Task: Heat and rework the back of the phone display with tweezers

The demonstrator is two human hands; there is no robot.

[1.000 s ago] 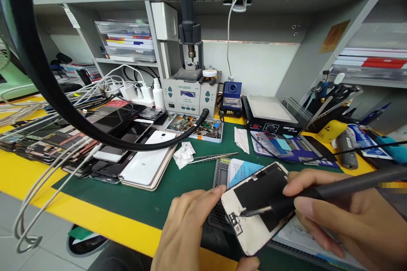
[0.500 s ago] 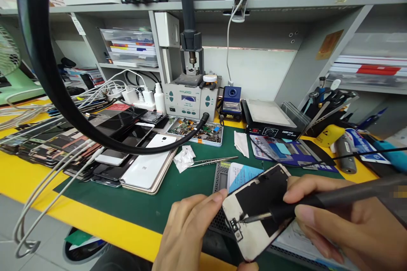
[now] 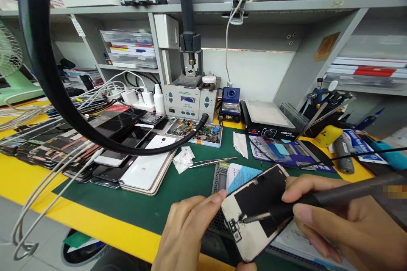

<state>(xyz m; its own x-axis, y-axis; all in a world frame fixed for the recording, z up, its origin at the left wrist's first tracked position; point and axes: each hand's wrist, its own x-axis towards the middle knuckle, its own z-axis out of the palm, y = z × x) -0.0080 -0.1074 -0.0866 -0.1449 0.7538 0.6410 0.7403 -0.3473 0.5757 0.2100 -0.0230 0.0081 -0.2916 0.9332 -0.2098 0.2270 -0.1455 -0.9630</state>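
Note:
My left hand (image 3: pixel 187 224) grips the left edge of a phone screen (image 3: pixel 254 228), seen from its back, which is pale with a large black patch. Its fingertips rest at the upper left edge and the thumb shows at the lower corner. In my right hand (image 3: pixel 333 220) is a black-handled soldering iron (image 3: pixel 305 203), held like a pen. The iron's metal tip is at a small black connector area (image 3: pixel 234 225) near the screen's lower left end; whether it touches cannot be told. A perforated grey metal box (image 3: pixel 219 178) with a blue-and-white card (image 3: pixel 243 176) lies beneath.
Tweezers (image 3: pixel 213 162) and crumpled tissue (image 3: pixel 183 159) lie on the green mat (image 3: pixel 152 207). Stacked phones (image 3: pixel 144 167) stand at left. Behind are a tray of parts (image 3: pixel 205 135), a rework station (image 3: pixel 181 101) and a hot plate (image 3: pixel 270 120). A thick black hose (image 3: pixel 85 129) arcs across the left.
The view has shifted very slightly. Both hands, the phone screen and the soldering iron keep practically the same positions relative to each other.

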